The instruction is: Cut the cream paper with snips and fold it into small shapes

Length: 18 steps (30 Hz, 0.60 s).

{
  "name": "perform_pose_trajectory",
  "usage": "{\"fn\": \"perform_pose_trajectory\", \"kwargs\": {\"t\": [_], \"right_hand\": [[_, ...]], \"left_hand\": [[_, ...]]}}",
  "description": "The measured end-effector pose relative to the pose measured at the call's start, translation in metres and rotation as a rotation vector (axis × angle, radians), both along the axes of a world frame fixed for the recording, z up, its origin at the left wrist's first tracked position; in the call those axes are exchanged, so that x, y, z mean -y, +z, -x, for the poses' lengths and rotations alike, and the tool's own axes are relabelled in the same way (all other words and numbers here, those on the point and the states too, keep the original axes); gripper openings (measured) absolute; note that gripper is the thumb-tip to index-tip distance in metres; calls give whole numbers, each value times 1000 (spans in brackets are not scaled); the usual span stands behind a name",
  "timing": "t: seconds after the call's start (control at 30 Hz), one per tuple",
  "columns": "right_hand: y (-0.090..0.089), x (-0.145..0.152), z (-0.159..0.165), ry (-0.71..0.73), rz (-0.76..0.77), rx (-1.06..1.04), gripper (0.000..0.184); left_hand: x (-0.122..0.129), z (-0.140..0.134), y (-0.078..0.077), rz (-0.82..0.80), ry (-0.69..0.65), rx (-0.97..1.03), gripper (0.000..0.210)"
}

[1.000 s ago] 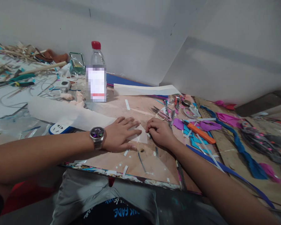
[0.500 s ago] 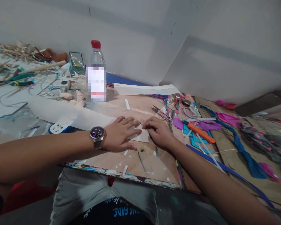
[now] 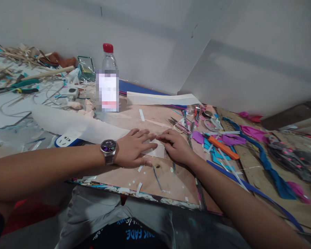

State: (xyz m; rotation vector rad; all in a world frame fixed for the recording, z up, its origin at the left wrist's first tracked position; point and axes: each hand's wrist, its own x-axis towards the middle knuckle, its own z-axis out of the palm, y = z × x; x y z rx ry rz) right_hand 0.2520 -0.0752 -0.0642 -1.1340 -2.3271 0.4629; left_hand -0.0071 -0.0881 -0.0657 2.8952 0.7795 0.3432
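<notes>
My left hand (image 3: 135, 147) lies flat with spread fingers on a piece of white paper (image 3: 159, 151), pressing it to the wooden board (image 3: 145, 180). A smartwatch (image 3: 109, 147) sits on that wrist. My right hand (image 3: 178, 147) rests at the paper's right side, its fingers bent and close together, fingertips at the paper's upper edge by the left fingers. What those fingertips hold, if anything, is hidden. A large curved sheet of white paper (image 3: 80, 124) lies left of and behind my left hand. Small white paper strips (image 3: 139, 189) are scattered on the board.
A red-capped bottle (image 3: 109, 58) stands behind, with a pixelated phone-like panel (image 3: 109, 90) before it. To the right lie small scissors (image 3: 182, 127), an orange-handled cutter (image 3: 224, 148) and blue ribbon (image 3: 261, 155). Pliers (image 3: 26, 84) and wood sticks (image 3: 18, 57) clutter the left.
My right fingers have straightened slightly and shifted along the paper's upper edge. My left hand stays in place on the paper. The whole view has shifted a little.
</notes>
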Motion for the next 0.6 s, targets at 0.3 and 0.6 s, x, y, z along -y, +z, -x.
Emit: {"fn": "perform_pose_trajectory", "kwargs": {"t": [0.3, 0.6], "right_hand": [[1, 3, 0, 5, -14, 59, 30], [0, 1, -2, -32, 4, -17, 32]], "left_hand": [[0, 0, 1, 7, 1, -11, 75], [0, -1, 2, 21, 4, -12, 76]]}}
